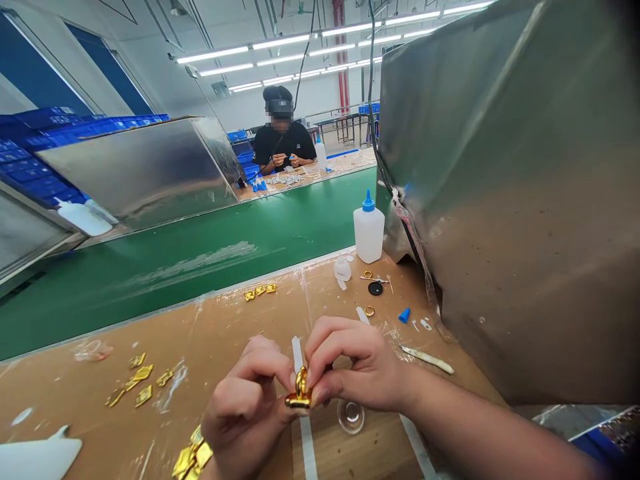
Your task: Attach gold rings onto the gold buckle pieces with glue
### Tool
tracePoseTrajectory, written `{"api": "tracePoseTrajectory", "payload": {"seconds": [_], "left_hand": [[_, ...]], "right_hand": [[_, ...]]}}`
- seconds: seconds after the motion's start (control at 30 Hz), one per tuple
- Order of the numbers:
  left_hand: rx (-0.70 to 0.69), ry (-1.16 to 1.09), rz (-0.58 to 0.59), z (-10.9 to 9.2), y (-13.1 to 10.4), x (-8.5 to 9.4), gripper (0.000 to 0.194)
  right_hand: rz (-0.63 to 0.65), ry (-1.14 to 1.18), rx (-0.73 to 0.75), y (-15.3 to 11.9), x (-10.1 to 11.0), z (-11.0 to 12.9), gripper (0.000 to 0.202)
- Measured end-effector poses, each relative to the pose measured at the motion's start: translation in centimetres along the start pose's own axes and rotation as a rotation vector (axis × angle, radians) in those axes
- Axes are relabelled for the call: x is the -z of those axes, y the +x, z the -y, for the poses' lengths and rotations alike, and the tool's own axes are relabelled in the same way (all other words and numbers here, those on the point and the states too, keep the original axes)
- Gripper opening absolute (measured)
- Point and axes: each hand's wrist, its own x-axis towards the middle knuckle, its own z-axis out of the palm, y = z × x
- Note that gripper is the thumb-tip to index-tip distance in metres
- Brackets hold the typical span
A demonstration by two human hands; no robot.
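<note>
In the middle of the head view, both hands meet at a shiny gold metal piece (299, 399). It looks like a ring standing on a flat plate seen edge-on; whether these are one part or two I cannot tell. My left hand (247, 397) pinches its left side between thumb and fingers. From the right, my right hand (350, 363) pinches the ring side. Below the hands, a small clear round dish (351, 416) sits on the bench. Beside my left wrist lies a pile of gold pieces (186, 461), partly hidden by the wrist.
More gold pieces (143, 373) lie at left, with several others (260, 291) near the green belt (200, 247). A white bottle (369, 230), a craft knife (427, 359) and a blue cap (405, 315) are at right, beside a large metal housing (510, 200). Across the belt sits a person (285, 143).
</note>
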Motion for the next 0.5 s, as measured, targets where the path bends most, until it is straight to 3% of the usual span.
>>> {"api": "tracePoseTrajectory", "payload": {"seconds": [0.5], "left_hand": [[0.009,0.004,0.024,0.13,-0.52,0.17,0.047]], "right_hand": [[-0.036,-0.013,-0.001,-0.24,-0.4,0.21,0.019]]}}
